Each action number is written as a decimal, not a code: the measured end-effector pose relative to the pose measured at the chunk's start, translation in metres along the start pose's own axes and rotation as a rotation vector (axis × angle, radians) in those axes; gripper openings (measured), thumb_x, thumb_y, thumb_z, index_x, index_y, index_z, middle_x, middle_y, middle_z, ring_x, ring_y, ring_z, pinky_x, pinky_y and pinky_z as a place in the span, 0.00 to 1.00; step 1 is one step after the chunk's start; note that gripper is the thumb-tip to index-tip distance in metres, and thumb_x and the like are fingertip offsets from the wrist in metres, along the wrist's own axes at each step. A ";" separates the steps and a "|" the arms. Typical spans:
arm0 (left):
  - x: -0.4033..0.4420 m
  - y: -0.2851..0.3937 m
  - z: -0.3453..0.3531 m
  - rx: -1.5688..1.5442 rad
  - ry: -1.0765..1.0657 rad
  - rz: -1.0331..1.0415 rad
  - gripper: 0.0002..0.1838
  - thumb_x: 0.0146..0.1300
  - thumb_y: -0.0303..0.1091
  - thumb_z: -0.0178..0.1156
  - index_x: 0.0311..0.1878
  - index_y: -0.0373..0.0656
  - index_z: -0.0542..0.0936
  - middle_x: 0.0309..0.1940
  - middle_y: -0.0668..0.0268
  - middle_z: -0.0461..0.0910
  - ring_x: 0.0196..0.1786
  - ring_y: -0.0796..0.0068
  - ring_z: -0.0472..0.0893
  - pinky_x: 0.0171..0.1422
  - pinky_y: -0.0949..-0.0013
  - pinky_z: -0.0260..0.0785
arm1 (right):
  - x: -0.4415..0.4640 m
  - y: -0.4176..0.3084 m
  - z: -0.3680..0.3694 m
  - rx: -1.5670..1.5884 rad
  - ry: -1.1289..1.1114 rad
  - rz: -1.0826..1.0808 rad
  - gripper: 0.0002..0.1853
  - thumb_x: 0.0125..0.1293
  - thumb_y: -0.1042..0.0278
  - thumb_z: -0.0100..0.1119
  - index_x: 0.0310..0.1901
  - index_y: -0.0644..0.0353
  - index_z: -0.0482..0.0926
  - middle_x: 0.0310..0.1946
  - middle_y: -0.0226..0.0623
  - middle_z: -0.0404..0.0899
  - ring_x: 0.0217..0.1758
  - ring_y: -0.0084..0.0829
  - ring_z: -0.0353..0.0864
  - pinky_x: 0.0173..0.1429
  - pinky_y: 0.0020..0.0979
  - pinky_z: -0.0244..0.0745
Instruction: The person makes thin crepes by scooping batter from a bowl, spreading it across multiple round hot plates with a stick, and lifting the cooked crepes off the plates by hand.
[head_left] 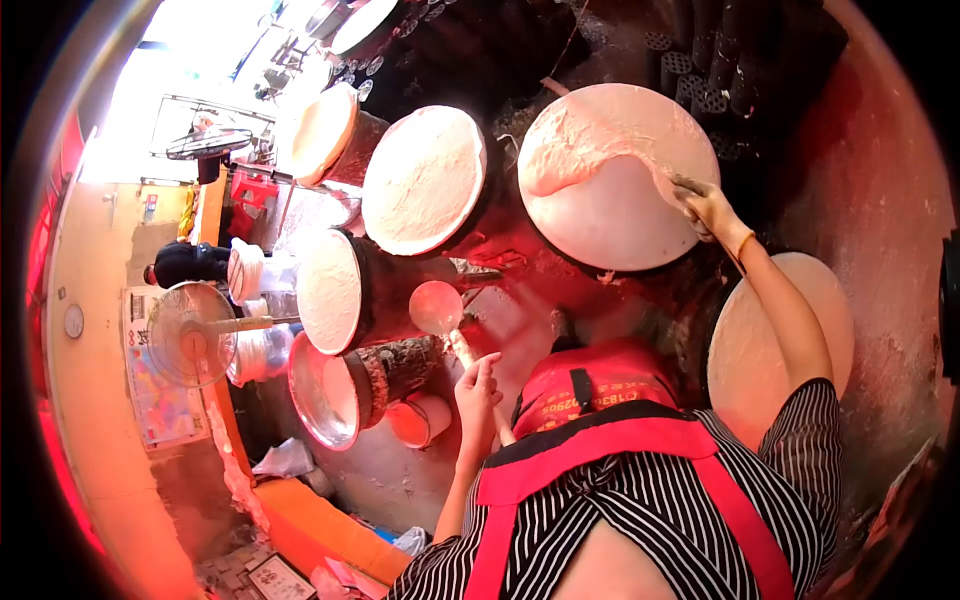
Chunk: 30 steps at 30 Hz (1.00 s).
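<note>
My right hand (708,208) is at the right rim of a large round griddle (630,220), its fingers closed on the edge of a thin pale pancake (600,130). That pancake covers the upper part of the griddle; its lower edge curves across, leaving smooth white surface below. Low in the middle, my left hand (478,395) is wrapped round the pale handle of a ladle (436,307) with a round head. Its index finger is partly stretched out. The ladle's head is over the floor, apart from the griddles.
More round griddles with pale batter, one (424,180) upper left and another (780,330) at right, surround me. Lower left are a metal basin (325,390) and a bucket (420,418). A fan (192,335) and a person (188,262) are farther left. Perforated briquettes (710,70) are stacked behind.
</note>
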<state>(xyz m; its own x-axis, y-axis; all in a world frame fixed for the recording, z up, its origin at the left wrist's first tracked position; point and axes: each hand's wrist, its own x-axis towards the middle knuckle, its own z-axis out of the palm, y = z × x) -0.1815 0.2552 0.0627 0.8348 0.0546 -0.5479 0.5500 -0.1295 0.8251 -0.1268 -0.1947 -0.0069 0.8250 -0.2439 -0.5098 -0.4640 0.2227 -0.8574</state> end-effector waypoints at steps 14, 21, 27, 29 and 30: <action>0.075 0.055 -0.023 0.191 -0.464 0.055 0.13 0.68 0.40 0.55 0.37 0.40 0.80 0.17 0.80 0.62 0.18 0.91 0.58 0.19 0.82 0.46 | -0.146 0.143 0.038 0.234 0.063 0.006 0.19 0.68 0.65 0.50 0.60 0.51 0.72 0.15 0.24 0.68 0.09 0.17 0.56 0.11 0.21 0.49; 0.139 0.043 -0.116 0.316 -0.581 0.126 0.09 0.63 0.34 0.61 0.40 0.38 0.81 0.18 0.81 0.64 0.19 0.92 0.60 0.20 0.82 0.47 | -0.224 0.229 0.174 0.937 -0.040 -0.253 0.24 0.73 0.56 0.40 0.68 0.52 0.59 0.13 0.21 0.56 0.10 0.16 0.56 0.14 0.20 0.55; 0.126 0.047 -0.219 0.132 -0.348 0.000 0.11 0.63 0.33 0.61 0.25 0.43 0.74 0.16 0.79 0.64 0.16 0.90 0.59 0.19 0.82 0.47 | 0.029 0.067 0.384 0.639 0.493 -0.344 0.09 0.71 0.62 0.47 0.48 0.51 0.73 0.18 0.18 0.63 0.13 0.13 0.59 0.15 0.19 0.56; 0.123 0.037 -0.248 0.039 -0.292 -0.012 0.14 0.64 0.33 0.59 0.23 0.44 0.71 0.15 0.78 0.62 0.16 0.90 0.59 0.18 0.82 0.49 | 0.108 0.034 0.408 0.653 0.570 -0.359 0.08 0.71 0.65 0.44 0.46 0.53 0.73 0.17 0.21 0.64 0.14 0.13 0.62 0.16 0.21 0.59; 0.123 0.033 -0.264 0.001 -0.267 -0.037 0.15 0.65 0.33 0.59 0.21 0.44 0.70 0.15 0.77 0.62 0.15 0.89 0.59 0.18 0.82 0.49 | 0.141 0.025 0.411 0.561 0.675 -0.329 0.11 0.70 0.63 0.45 0.48 0.56 0.73 0.20 0.34 0.73 0.18 0.29 0.73 0.22 0.31 0.68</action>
<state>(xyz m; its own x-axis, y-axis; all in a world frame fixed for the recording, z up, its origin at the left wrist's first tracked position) -0.0540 0.5188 0.0589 0.7777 -0.2039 -0.5946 0.5796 -0.1335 0.8039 0.1107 0.1648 -0.0713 0.4440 -0.8323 -0.3319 0.1280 0.4255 -0.8959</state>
